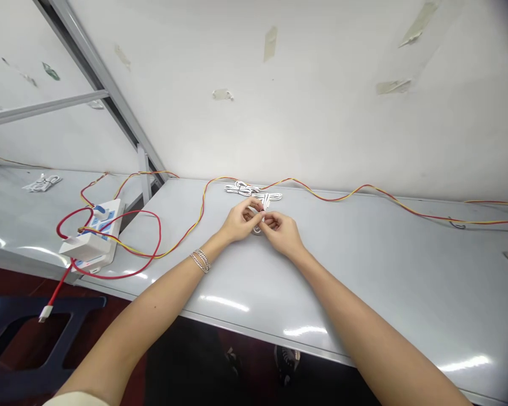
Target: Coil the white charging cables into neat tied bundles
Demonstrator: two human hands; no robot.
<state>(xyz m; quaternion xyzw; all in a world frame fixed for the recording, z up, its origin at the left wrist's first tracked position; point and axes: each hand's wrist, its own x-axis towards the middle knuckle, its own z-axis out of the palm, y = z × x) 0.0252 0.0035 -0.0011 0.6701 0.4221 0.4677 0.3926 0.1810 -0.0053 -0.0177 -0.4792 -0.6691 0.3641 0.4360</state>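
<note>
The left hand (pixel 239 221) and right hand (pixel 283 234) are meeting above the table (pixel 406 282), nearer its back edge by the wall (pixel 322 96) than its front edge. The fingertips (pixel 266 219) of both hands are pressing together and pinching a small loop of white cable (pixel 257 228), though the fingers hide how it is held. Just behind the hands, a knotty bundle of white cables (pixel 252 192) is lying close to the back edge. A thin red-and-yellow wire (pixel 322 192) is snaking along that edge in loose waves, then curving left to a white power strip (pixel 93 237) sitting at the table's left end, partly on a second table (pixel 8 220). A red cable (pixel 56 294) is dropping past the front edge there, ending in a white plug (pixel 44 314). Another small white coil (pixel 42 183) is lying on the second table. Both forearms are angling inward from the bottom corners, wrists bent, with thin metal bracelets (pixel 200 260) circling the left wrist.
</note>
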